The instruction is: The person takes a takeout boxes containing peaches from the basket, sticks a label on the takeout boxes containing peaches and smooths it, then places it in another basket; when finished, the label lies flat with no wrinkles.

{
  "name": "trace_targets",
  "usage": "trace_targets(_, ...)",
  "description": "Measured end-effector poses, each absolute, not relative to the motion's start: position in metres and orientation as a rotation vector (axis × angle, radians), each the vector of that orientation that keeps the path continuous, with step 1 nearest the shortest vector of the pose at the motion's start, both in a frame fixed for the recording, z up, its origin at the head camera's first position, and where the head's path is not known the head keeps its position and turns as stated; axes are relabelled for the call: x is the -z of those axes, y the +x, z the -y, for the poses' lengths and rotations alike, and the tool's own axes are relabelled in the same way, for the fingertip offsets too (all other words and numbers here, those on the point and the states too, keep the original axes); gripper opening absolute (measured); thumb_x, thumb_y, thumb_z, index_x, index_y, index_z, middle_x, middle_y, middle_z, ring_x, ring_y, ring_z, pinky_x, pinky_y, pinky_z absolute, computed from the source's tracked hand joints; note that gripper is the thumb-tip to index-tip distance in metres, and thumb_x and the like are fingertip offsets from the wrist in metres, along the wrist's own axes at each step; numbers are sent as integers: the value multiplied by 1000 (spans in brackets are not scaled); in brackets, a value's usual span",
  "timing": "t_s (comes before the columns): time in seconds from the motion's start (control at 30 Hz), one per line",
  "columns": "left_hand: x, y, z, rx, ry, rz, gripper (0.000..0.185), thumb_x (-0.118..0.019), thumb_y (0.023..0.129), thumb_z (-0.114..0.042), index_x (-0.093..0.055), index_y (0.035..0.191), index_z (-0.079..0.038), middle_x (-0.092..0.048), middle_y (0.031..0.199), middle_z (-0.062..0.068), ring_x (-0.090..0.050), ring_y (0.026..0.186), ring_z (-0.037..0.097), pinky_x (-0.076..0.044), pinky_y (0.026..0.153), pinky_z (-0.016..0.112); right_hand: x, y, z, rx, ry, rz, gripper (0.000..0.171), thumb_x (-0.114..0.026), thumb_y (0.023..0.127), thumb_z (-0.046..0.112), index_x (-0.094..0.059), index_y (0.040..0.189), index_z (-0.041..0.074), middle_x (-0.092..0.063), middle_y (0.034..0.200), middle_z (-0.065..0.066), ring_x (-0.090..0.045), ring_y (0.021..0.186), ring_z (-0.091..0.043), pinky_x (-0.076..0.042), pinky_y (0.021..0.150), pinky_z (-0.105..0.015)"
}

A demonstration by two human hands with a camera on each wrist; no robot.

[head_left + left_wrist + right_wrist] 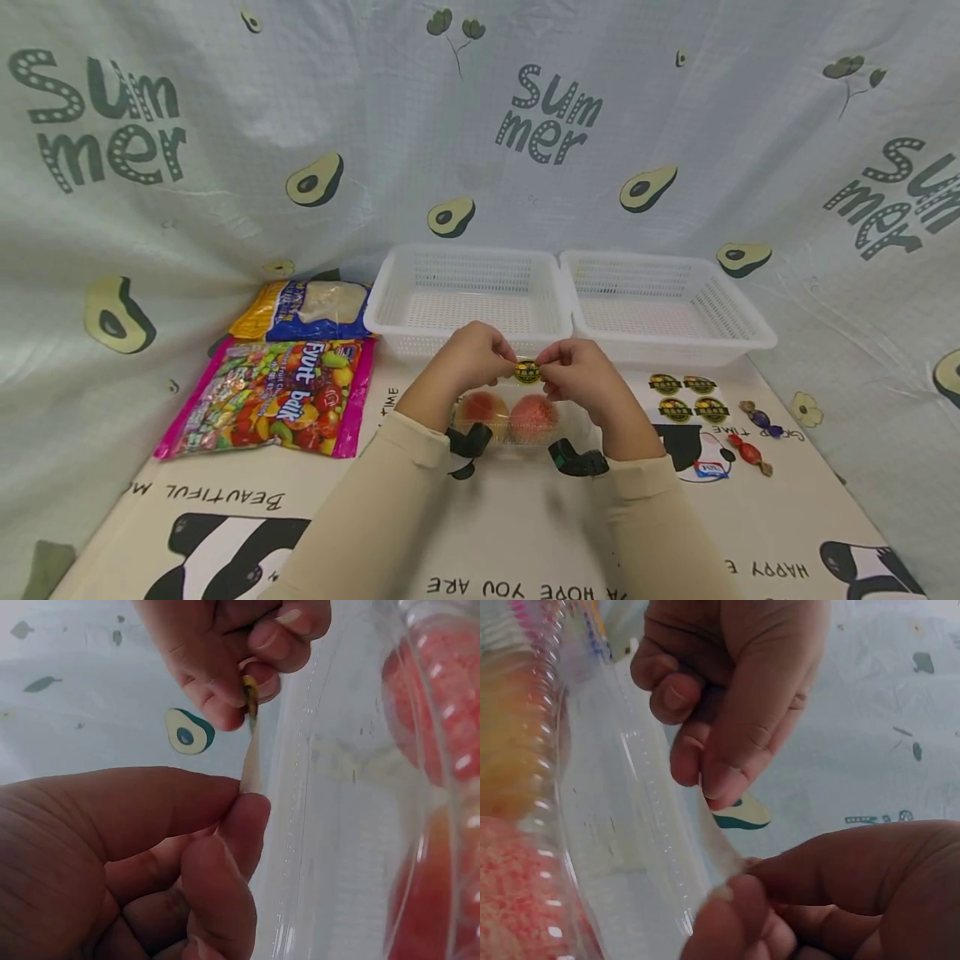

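Note:
Over a clear plastic box (498,440) with two peaches (534,418) in it, both hands hold a small black-and-gold oval sticker (527,372). My left hand (480,360) pinches its left end between thumb and forefinger. The right hand (583,377) pinches the opposite end. In the left wrist view a pale strip (253,765) runs from the left fingertips to the gold edge at the right fingers, seen nearly edge-on. The box wall (641,825) stands beside the hands in the right wrist view; the sticker is apart from it.
Two white baskets (468,340) (667,350) stand behind. At left lie a pink-edged candy bag (273,400) and a blue-and-yellow bag (307,310). Several oval stickers (688,397) lie at right, near a purple candy (761,419), a red candy (749,451) and a blue-white wrapped one (711,470).

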State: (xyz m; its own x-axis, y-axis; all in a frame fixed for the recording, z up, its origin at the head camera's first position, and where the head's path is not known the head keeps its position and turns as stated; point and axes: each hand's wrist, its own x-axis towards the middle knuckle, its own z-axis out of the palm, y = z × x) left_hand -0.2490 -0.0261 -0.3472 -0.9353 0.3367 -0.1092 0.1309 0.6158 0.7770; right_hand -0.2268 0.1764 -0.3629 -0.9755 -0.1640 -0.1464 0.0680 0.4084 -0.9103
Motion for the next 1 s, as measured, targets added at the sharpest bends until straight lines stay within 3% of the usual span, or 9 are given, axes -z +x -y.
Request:
trace_targets(0.33, 352, -254, 26, -1133, 311, -2590, 4, -76, 83, -10, -77, 87, -9, -73, 82, 1, -67, 69, 18, -53, 69, 34, 365, -237, -171, 1422, -75, -2441, 17, -64, 95, 3, -66, 107, -8, -69, 98, -16, -70, 70, -16, -62, 70, -33)
trace_targets(0.73, 362, -252, 23, -980, 308, -2686, 3, -79, 81, -13, -77, 82, -12, -72, 78, 1, -64, 69, 18, -50, 63, 31, 373, -242, -164, 1332, -43, -2514, 9, -68, 89, -1, -70, 94, -8, -70, 88, -15, -68, 66, -16, -61, 64, -32)
trace_targets(1.0, 368, -251, 22, -899, 286, -2720, 13, -82, 81, -18, -71, 75, -16, -69, 78, 0, -62, 73, 19, -50, 65, 33, 376, -241, -164, 1216, -82, -2605, 4, -72, 82, 0, -71, 84, -3, -66, 75, -8, -62, 64, -15, -56, 58, -30)
